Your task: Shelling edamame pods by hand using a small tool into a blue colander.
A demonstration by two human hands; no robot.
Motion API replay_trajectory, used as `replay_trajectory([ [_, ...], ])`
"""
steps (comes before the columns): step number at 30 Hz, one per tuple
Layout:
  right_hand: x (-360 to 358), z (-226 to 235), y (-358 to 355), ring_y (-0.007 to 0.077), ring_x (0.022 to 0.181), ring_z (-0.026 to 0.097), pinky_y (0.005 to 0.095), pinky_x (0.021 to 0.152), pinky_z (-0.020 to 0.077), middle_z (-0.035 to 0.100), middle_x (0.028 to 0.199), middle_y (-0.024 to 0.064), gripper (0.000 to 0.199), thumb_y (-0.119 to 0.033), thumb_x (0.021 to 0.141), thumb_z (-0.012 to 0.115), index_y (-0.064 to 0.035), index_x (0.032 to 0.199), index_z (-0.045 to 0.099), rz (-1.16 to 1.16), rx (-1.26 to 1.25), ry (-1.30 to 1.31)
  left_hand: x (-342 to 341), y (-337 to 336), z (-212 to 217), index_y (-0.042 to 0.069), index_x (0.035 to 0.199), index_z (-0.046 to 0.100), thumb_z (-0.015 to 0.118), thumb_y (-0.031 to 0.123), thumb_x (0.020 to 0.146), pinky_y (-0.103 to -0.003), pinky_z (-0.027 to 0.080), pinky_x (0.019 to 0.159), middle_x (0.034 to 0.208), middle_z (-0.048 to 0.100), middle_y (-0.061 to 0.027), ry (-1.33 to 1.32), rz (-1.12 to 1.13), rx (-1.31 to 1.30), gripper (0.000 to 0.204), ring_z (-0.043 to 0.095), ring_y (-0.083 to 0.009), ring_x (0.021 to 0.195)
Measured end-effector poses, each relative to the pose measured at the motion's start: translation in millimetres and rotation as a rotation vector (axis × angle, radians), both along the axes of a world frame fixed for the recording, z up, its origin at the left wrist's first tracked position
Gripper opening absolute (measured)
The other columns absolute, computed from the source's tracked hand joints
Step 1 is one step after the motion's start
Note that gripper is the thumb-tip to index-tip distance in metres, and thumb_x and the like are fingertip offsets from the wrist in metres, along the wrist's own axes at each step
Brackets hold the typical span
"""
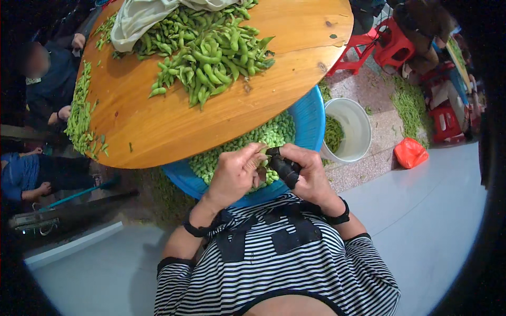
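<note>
1. Floor [421, 200], smooth and pale grey at right of the blue basin [312, 118], with open room there; speckled tiles [382, 126] nearer the basin's upper right. Outer room lost in the dark lens rim.
2. Wooden table [298, 31], beyond the basin, with curved near edge overhanging it; far side cut off above. Bare strip of wood between heaped pods and that edge.
3. Two other people, in dark clothing [58, 79] and in blue [21, 176], well left of the basin; both partly lost in shadow.
4. Striped shirt [290, 268], close against the basin's near side, leaving little room there.
5. Basin itself, partly filled with shelled green beans [279, 129]; far left portion hidden under the table.
6. Heap of pods [211, 63], on the table beyond the basin, partly covered by a pale cloth [138, 23].
7. Red stools [394, 45], far right beyond the basin, partly cut off by a dark figure.
8. White bucket [363, 129], just right of the basin, with green contents low inside.
9. Orange-red bag [411, 154], farther right of the basin.
10. Left hand [234, 171] and right hand [308, 168], above the basin; fingers of both curled in, tips pinched together; black coverings [284, 169] on right digits.
11. Green pod [265, 162], between both sets of fingertips, over the basin; mostly hidden, exact finger contact impossible to tell.
</note>
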State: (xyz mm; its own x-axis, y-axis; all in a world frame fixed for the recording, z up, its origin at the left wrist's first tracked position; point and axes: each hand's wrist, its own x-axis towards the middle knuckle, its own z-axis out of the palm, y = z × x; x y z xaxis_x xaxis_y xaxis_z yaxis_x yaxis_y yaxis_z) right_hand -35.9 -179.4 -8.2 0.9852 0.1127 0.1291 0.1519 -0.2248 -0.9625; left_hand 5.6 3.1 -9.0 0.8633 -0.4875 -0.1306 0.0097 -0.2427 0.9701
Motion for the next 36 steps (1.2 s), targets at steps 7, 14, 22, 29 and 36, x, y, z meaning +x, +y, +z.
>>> replay_trajectory([
  [7,-0.1,-0.4,3.3,0.0265,0.068,0.06,0.0324,0.061,0.0462,0.061,0.078,0.0144,0.019,0.001,0.076,0.063,0.0019,0.095,0.063,0.017,-0.013,0.084,3.8,5.3,-10.9,-0.004,0.12,0.059,0.054,0.01,0.097,-0.022,0.047,0.047,0.076,0.065,-0.0065,0.296,0.046,-0.256,0.028,0.06,-0.0093,0.058],
  [14,-5.2,-3.0,2.7,0.0225,0.069,0.061,0.031,0.061,0.0466,0.062,0.079,0.0127,0.022,-0.004,0.079,0.067,-0.0001,0.1,0.064,-0.157,-0.13,-0.033,-0.8,-3.9,-9.1,-0.005,0.108,0.064,0.06,0.008,0.093,-0.02,0.046,0.047,0.07,0.063,-0.0047,0.179,0.186,-0.191,0.021,0.058,-0.0071,0.056],
  [22,10.5,-2.8,-2.4,0.0015,0.068,0.049,0.0174,0.058,0.0387,0.06,0.08,-0.0038,0.03,-0.014,0.086,0.07,-0.0034,0.114,0.066,-0.15,0.1,0.144,-5.1,-3.7,-11.3,-0.002,0.099,0.067,0.064,0.007,0.09,-0.021,0.044,0.049,0.069,0.063,-0.0034,0.068,0.153,-0.143,0.012,0.056,-0.0059,0.055],
  [29,11.9,3.1,-10.9,0.0043,0.059,0.046,0.0207,0.052,0.0362,0.057,0.073,-0.0037,0.026,-0.012,0.087,0.066,-0.0022,0.112,0.065,-0.001,0.275,0.349,-2.4,1.1,-12.1,-0.002,0.095,0.066,0.066,0.006,0.088,-0.021,0.046,0.05,0.072,0.064,-0.0029,0.093,0.048,-0.185,0.011,0.059,-0.0066,0.058],
  [36,10.6,-17.9,-9.1,0.0022,0.051,0.037,0.0204,0.045,0.0242,0.05,0.067,-0.0056,0.016,-0.003,0.088,0.057,-0.0027,0.1,0.067,0.064,0.775,0.503,6.8,7.9,-11.0,0.0,0.094,0.065,0.069,0.001,0.079,-0.029,0.052,0.057,0.079,0.065,-0.0094,-0.487,-0.093,0.043,0.016,0.065,-0.0203,0.066],
])
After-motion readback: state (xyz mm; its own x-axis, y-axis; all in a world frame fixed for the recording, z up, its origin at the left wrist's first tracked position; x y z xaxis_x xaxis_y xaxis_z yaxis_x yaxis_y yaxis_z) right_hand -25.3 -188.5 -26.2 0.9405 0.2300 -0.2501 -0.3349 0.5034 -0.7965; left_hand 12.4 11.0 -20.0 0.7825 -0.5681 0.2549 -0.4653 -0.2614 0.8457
